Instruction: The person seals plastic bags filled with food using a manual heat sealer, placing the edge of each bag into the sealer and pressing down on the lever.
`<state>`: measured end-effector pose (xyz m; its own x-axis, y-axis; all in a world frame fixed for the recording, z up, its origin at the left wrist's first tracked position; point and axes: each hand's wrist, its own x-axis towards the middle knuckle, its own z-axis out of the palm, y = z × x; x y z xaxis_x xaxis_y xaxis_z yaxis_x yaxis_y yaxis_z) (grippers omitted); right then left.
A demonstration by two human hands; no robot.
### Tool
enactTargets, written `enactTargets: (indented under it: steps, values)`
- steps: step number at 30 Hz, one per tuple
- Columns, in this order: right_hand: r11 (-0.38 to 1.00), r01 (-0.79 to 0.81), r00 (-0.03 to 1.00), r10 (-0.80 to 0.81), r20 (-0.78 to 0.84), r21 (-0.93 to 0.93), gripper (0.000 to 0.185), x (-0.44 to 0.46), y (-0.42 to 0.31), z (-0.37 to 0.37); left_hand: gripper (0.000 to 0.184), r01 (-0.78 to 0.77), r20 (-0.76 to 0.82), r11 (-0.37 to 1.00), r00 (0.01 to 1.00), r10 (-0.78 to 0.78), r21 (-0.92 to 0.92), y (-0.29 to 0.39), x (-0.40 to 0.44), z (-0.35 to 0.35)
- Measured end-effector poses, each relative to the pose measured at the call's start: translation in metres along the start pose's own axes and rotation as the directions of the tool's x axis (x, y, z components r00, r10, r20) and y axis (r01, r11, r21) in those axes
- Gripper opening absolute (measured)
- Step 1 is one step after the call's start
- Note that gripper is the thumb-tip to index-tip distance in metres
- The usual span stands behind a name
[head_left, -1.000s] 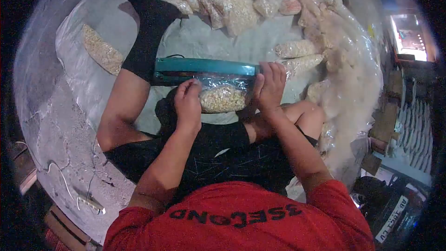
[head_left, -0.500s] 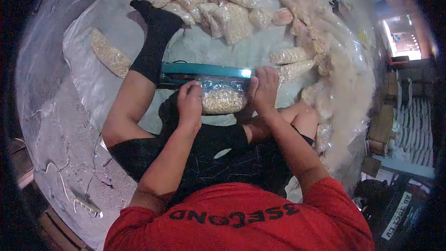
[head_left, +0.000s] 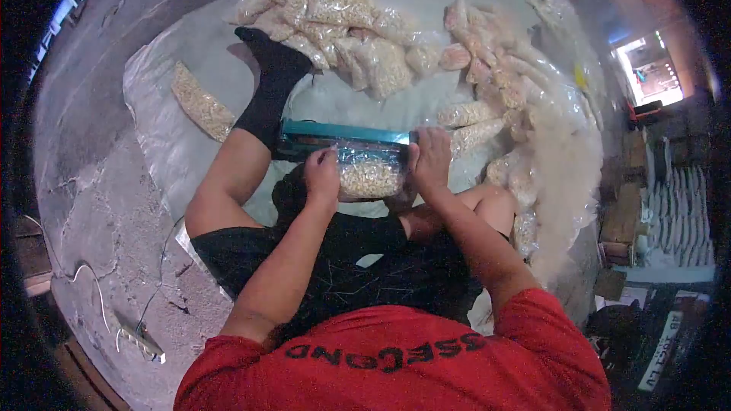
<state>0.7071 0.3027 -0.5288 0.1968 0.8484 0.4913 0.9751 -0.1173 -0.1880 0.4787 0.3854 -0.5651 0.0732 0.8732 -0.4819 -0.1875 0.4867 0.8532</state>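
Observation:
A clear plastic bag of pale pieces (head_left: 370, 180) lies between my hands, its top edge against a long teal device (head_left: 346, 132). My left hand (head_left: 323, 176) pinches the bag's upper left corner. On the other side, my right hand (head_left: 430, 158) is closed at the right end of the device, beside the bag's upper right corner; its fingers lie over the teal bar and the thumb is near the bag. A bright reflection shows on the bar next to the right fingers.
Filled clear bags (head_left: 339, 4) are heaped beyond the device, and more (head_left: 518, 175) lie to the right. One filled bag (head_left: 199, 102) rests at the left on the pale sheet (head_left: 152, 84). A power strip (head_left: 141, 344) with cables is at lower left.
The view has shifted, so the scene sits lower in it. My hands stay at the bag and the device, with little visible change in their grip.

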Motion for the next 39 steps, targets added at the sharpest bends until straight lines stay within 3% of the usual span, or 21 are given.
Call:
enactTargets:
  steps: [2, 4, 6, 8, 10, 13, 15, 17, 18, 19, 20, 21, 22, 23, 24, 27, 28, 31, 35, 39]
  values:
    - [0.999, -0.032, 0.991, 0.035, 0.127, -0.028, 0.041, 0.002, -0.001, -0.007, 0.036, -0.025, 0.026, 1.0, 0.999, 0.024, 0.016, -0.001, 0.002, 0.0]
    - [0.999, -0.005, 0.993, 0.011, 0.121, -0.049, 0.044, 0.009, -0.003, -0.024, 0.04, 0.02, -0.01, 0.995, 1.0, -0.019, 0.102, -0.015, 0.014, 0.0]
    - [0.993, 0.031, 0.986, -0.012, 0.164, -0.114, 0.052, 0.014, -0.01, -0.043, 0.041, -0.018, 0.015, 0.998, 1.0, 0.017, 0.059, -0.035, 0.031, 0.0]
    - [0.988, 0.096, 0.988, -0.08, 0.131, -0.121, 0.052, 0.029, -0.014, -0.064, 0.043, -0.028, 0.019, 0.999, 0.999, 0.028, 0.026, -0.042, 0.032, -0.002]
    - [0.98, 0.164, 0.981, -0.15, 0.123, -0.114, 0.052, 0.045, -0.026, -0.086, 0.043, 0.004, 0.123, 0.999, 0.992, 0.0, -0.034, -0.04, 0.032, -0.005]
    - [0.946, 0.216, 0.973, -0.188, 0.134, -0.24, 0.05, 0.054, -0.04, -0.103, 0.042, -0.001, 0.042, 1.0, 0.999, 0.001, 0.002, 0.003, -0.005, 0.004]
    - [0.946, 0.214, 0.974, -0.188, 0.128, -0.242, 0.05, 0.051, -0.041, -0.104, 0.042, 0.01, 0.057, 1.0, 0.998, -0.01, -0.01, -0.004, 0.004, 0.003]
    - [0.971, 0.116, 0.991, -0.127, -0.044, -0.209, 0.048, 0.042, -0.046, -0.108, 0.043, 0.028, 0.064, 0.999, 0.998, -0.026, -0.026, -0.008, 0.008, 0.001]
    - [0.97, 0.122, 0.99, -0.133, -0.038, -0.209, 0.048, 0.027, -0.042, -0.097, 0.043, 0.012, 0.076, 1.0, 0.997, -0.012, -0.004, -0.009, 0.009, 0.0]
    - [0.996, -0.071, 0.929, 0.05, -0.367, -0.044, 0.044, 0.005, -0.031, -0.072, 0.043, -0.006, 0.088, 1.0, 0.996, 0.005, 0.018, -0.009, 0.009, 0.0]
    - [0.963, -0.201, 0.737, 0.268, -0.621, 0.179, 0.041, -0.012, -0.019, -0.047, 0.043, -0.009, 0.083, 1.0, 0.997, 0.008, 0.014, -0.005, 0.009, 0.001]
    - [0.962, -0.205, 0.736, 0.274, -0.619, 0.182, 0.041, -0.029, -0.004, -0.026, 0.044, 0.02, 0.069, 1.0, 0.997, -0.02, 0.003, -0.002, 0.006, 0.002]
    - [0.96, -0.263, 0.878, 0.279, -0.389, 0.093, 0.035, -0.036, -0.007, -0.026, 0.044, 0.054, 0.06, 0.999, 0.997, -0.053, -0.002, -0.006, 0.004, 0.001]
    - [0.956, -0.295, 0.948, 0.291, -0.129, -0.007, 0.03, -0.041, -0.008, -0.027, 0.044, 0.059, 0.064, 0.998, 0.996, -0.059, 0.011, -0.008, 0.005, -0.001]
    - [0.962, -0.264, 0.953, 0.272, -0.132, 0.077, 0.024, -0.038, -0.007, -0.025, 0.043, 0.051, 0.095, 0.999, 0.994, -0.05, 0.0, -0.009, 0.007, -0.002]
    - [0.977, -0.19, 0.978, 0.197, -0.073, 0.093, 0.024, -0.013, -0.004, -0.012, 0.04, 0.034, 0.136, 0.999, 0.99, -0.033, 0.0, -0.014, 0.012, -0.002]
    - [0.962, -0.273, 0.959, 0.274, 0.068, -0.025, 0.026, -0.008, -0.001, -0.008, 0.038, 0.021, 0.136, 1.0, 0.991, -0.02, -0.001, -0.013, 0.013, -0.002]
    - [0.987, -0.155, 0.984, 0.15, 0.094, 0.048, 0.027, 0.002, 0.01, 0.013, 0.028, -0.009, 0.155, 0.997, 0.988, -0.002, 0.071, -0.006, 0.012, -0.003]
    - [0.978, -0.145, 0.985, 0.127, 0.117, 0.153, 0.021, 0.004, 0.011, 0.017, 0.027, -0.048, 0.182, 0.985, 0.983, 0.017, 0.167, 0.0, 0.01, -0.003]
    - [0.954, -0.202, 0.978, 0.184, 0.1, 0.221, 0.026, -0.004, 0.01, 0.006, 0.021, -0.031, 0.205, 0.998, 0.979, 0.019, 0.058, 0.012, -0.004, 0.007]
